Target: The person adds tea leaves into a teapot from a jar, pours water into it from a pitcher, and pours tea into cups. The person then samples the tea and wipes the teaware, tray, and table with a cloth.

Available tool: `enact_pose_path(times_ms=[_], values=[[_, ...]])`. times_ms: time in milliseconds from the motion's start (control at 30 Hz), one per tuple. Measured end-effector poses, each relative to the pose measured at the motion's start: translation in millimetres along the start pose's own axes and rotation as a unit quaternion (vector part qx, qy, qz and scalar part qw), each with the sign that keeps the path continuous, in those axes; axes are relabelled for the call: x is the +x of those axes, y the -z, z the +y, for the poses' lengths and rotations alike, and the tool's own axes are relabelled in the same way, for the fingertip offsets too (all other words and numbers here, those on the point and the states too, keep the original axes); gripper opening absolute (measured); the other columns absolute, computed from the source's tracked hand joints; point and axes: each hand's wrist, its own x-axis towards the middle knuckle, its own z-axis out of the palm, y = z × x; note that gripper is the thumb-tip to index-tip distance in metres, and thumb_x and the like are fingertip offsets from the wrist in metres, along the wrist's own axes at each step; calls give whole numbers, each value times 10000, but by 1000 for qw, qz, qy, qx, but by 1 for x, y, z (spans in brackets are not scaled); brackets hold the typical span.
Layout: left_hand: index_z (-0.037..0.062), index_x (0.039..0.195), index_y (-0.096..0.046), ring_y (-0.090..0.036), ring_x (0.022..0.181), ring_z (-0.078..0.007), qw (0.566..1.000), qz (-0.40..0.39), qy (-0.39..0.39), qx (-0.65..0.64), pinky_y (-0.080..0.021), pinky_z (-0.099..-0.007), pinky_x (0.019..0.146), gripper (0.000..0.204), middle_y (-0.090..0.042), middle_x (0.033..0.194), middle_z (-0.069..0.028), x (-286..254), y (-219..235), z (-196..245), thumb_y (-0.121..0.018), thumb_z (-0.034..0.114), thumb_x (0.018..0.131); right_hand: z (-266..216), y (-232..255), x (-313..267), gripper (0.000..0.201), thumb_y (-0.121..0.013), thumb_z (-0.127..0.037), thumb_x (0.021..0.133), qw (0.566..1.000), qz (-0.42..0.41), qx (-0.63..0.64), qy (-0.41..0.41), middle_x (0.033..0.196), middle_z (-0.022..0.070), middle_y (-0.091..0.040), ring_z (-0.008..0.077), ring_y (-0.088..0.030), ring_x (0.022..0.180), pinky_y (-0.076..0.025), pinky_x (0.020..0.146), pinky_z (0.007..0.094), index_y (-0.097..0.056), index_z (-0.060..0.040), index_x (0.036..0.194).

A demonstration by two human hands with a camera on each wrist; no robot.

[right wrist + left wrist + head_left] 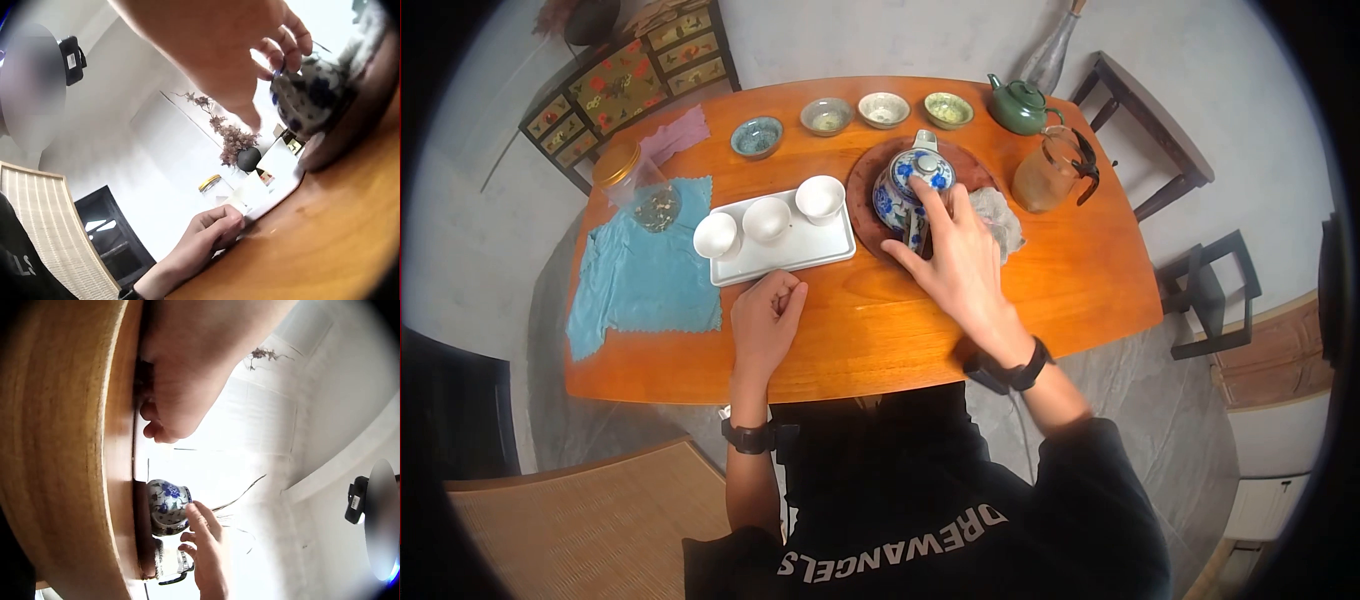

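Note:
A blue-and-white porcelain teapot (892, 208) stands on a round reddish-brown board (865, 215), its knobbed lid (940, 178) in place. My right hand (968, 255) is over the teapot's near side; the index fingertip reaches the lid beside its knob, while the thumb is spread away. In the left wrist view the fingers of the right hand (211, 550) meet the top of the teapot (167, 503). My left hand (765, 325) rests on the table, loosely curled and holding nothing, just in front of a white tray (800, 250) with three white cups.
Several small bowls (757, 137) line the far side. A green teapot (1022, 108) and a glass pitcher (1045, 180) stand at the right, by a greyish crumpled cloth (1000, 222). At the left, a gold-lidded jar (635, 185) lies on a blue cloth (650, 280).

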Motion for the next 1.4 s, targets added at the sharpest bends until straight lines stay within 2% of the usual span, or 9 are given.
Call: enact_pose_path(times_ms=[267,333,367,467,600,800,1000,1167,1400], values=[[30,844,-629,-485,538,-200,1000,-10,2,1,-379,-335,530,166,-529,627,-78,0,0,-1,-722,121,947,22,-10,-7,752,-679,-59,847,963,-9,207,-170,1053,289,-725,434,-719,960,-575,816,453,-363,-91,1529],[31,851,-632,-493,534,-207,1000,0,-7,0,-384,-337,527,162,-531,620,-81,0,-2,-1,-720,125,949,30,-18,-4,703,-663,-41,860,901,29,397,-175,1028,243,-739,331,-746,935,-572,813,397,-408,-92,1513],[31,851,-632,-493,534,-207,1000,3,-6,-2,-384,-337,527,162,-531,620,-81,0,-3,-1,-720,125,949,32,-20,-2,576,-692,-27,893,944,72,293,-133,1004,149,-745,201,-721,920,-562,804,328,-528,-62,1445],[33,852,-628,-543,569,-226,1000,6,-7,14,-418,-350,546,153,-574,683,-83,-1,0,11,-720,119,939,48,-37,6,437,-750,-45,917,880,153,423,-155,993,76,-727,127,-686,864,-555,748,267,-645,-35,1341],[64,1146,-709,-647,1006,-307,986,-6,-168,16,-534,-410,865,270,-656,1114,-109,2,-3,64,-752,120,885,42,-20,11,348,-814,-85,918,844,116,479,-211,924,35,-731,33,-643,736,-509,625,198,-727,4,1242],[30,1586,-387,-370,1495,-437,973,16,-231,-19,-367,-495,1198,808,-360,1621,-240,29,-26,113,-760,104,873,17,21,45,384,-803,-45,915,877,9,462,-130,1026,113,-782,82,-700,860,-575,756,233,-707,62,1272],[-24,1585,-337,-349,1506,-457,975,89,-191,-64,-369,-500,1208,807,-313,1640,-265,41,-55,109,-724,92,886,16,39,85,360,-814,-69,908,919,-97,381,-46,1011,88,-785,69,-698,840,-579,749,229,-734,55,1237],[-27,1610,-276,-374,1470,-503,979,94,-167,-76,-426,-520,1159,904,-236,1656,-301,38,-60,100,-753,105,854,7,46,109,359,-846,-146,886,955,-164,246,-18,803,2,-736,8,-599,628,-476,529,197,-769,-2,1205],[-49,1611,-242,-359,1429,-581,979,109,-143,-99,-440,-557,1130,928,-199,1635,-354,35,-67,97,-755,120,855,-13,48,125,367,-843,-167,889,958,-223,182,18,800,22,-730,22,-575,559,-438,458,208,-765,6,1203]])
